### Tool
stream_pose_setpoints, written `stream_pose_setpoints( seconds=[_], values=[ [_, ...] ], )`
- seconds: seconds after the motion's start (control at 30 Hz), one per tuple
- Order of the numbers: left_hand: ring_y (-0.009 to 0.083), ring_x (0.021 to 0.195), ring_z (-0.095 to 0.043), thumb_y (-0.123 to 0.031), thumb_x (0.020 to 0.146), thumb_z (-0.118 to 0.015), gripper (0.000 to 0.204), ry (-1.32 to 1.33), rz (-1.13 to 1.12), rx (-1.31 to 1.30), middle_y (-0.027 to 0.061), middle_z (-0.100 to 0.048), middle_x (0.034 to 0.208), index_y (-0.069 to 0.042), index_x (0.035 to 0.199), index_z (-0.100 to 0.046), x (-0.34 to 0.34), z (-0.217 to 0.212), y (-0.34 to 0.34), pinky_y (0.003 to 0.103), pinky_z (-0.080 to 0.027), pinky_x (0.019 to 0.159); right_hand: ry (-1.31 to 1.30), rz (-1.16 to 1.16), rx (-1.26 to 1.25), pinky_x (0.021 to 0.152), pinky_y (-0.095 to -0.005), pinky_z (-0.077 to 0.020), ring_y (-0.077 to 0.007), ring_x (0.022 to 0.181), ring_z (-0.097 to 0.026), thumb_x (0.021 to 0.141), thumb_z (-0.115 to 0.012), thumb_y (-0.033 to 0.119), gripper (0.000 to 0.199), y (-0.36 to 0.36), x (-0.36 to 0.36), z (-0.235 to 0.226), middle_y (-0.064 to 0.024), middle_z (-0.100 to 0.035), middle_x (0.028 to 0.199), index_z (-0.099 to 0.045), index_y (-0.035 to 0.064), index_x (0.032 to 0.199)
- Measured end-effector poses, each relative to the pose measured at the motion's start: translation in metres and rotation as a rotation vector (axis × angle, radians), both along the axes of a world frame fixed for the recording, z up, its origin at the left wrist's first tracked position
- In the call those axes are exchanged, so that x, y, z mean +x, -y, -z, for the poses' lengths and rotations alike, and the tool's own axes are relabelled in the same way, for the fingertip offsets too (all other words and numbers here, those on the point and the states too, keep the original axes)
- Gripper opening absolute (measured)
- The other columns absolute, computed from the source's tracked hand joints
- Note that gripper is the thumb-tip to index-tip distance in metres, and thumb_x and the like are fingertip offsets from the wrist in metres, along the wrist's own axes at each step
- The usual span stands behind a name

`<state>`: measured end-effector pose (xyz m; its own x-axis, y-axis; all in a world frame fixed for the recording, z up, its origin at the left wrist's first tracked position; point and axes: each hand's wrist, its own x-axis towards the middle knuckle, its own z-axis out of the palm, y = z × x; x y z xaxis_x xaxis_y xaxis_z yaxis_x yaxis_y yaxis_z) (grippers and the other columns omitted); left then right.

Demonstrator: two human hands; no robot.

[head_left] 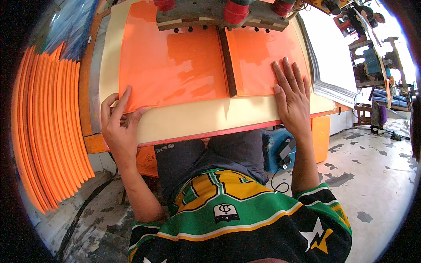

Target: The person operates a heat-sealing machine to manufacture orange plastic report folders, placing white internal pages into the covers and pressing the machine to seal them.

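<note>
A glossy orange plastic cover [175, 61] lies flat on a cream board [188, 120]. A dark narrow bar [228, 65] runs down across it, right of its middle. My left hand [119, 120] is at the cover's near left corner, index finger along the left edge and thumb by the near edge; these two are apart, the other fingers partly curled. My right hand [292, 94] rests flat on the cover's right part, fingers stretched out. Above the cover's far side sits a metal machine head [219, 17] with red fittings and a row of dark bolts.
Left of the table hangs a thick stack of orange covers [52, 127], with clear bluish plastic sheets [70, 26] beyond. A pile of white sheets [331, 57] lies at the right. Below are a blue container [274, 147] and an orange panel [321, 138]. Another person [362, 19] is far right.
</note>
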<state>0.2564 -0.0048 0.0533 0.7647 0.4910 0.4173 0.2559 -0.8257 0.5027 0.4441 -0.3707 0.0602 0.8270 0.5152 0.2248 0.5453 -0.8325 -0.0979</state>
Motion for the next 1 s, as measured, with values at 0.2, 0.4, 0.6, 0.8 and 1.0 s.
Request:
stream_pose_setpoints(
  seconds=[0.2, 0.4, 0.6, 0.8, 1.0],
  values=[
    [0.0211, 0.099, -0.058, -0.028, 0.084, -0.088, 0.055, -0.029, 0.014, -0.004, 0.0058, -0.060, 0.121, -0.016, 0.136, -0.074, 0.0005, -0.0046, -0.0011, 0.033, -0.053, 0.074, 0.001, 0.038, 0.043, 0.129, -0.0555, -0.0160, -0.0296, 0.160, -0.027, 0.111, -0.041, 0.042, 0.052, -0.0004, -0.0029, -0.0010, -0.0026, -0.035, 0.172, -0.044, 0.0313, 0.162],
    [0.0208, 0.099, -0.059, -0.029, 0.087, -0.087, 0.054, -0.060, 0.019, 0.038, 0.0084, -0.058, 0.124, -0.016, 0.138, -0.073, -0.0001, -0.0018, -0.0023, 0.033, -0.051, 0.075, 0.057, 0.019, 0.054, 0.127, -0.0566, -0.0205, -0.0316, 0.157, -0.034, 0.109, -0.045, 0.043, 0.051, -0.0009, 0.0011, 0.0010, -0.0030, -0.041, 0.168, -0.049, 0.0308, 0.159],
    [0.0184, 0.094, -0.057, -0.027, 0.089, -0.086, 0.052, -0.056, 0.026, 0.008, 0.0082, -0.058, 0.122, -0.016, 0.138, -0.073, 0.0036, -0.0046, 0.0003, 0.032, -0.049, 0.070, 0.056, 0.016, 0.085, 0.127, -0.0552, -0.0205, -0.0308, 0.155, -0.036, 0.108, -0.048, 0.046, 0.053, 0.0022, 0.0023, 0.0004, -0.0030, -0.043, 0.167, -0.050, 0.0302, 0.158],
    [0.0157, 0.089, -0.055, -0.019, 0.089, -0.085, 0.051, -0.044, 0.034, 0.024, 0.0076, -0.058, 0.121, -0.014, 0.138, -0.073, 0.0015, 0.0002, -0.0051, 0.030, -0.047, 0.067, 0.068, 0.028, 0.043, 0.130, -0.0496, -0.0181, -0.0280, 0.157, -0.035, 0.108, -0.045, 0.047, 0.052, 0.0028, 0.0012, -0.0007, -0.0008, -0.043, 0.167, -0.051, 0.0319, 0.158],
    [0.0132, 0.086, -0.054, -0.018, 0.089, -0.085, 0.051, -0.054, 0.020, -0.006, 0.0067, -0.058, 0.123, -0.015, 0.139, -0.073, 0.0003, -0.0020, -0.0040, 0.029, -0.047, 0.067, 0.070, 0.016, 0.050, 0.130, -0.0503, -0.0178, -0.0285, 0.157, -0.035, 0.108, -0.046, 0.047, 0.051, 0.0020, 0.0012, -0.0018, 0.0002, -0.044, 0.167, -0.053, 0.0317, 0.157]
  ],
)
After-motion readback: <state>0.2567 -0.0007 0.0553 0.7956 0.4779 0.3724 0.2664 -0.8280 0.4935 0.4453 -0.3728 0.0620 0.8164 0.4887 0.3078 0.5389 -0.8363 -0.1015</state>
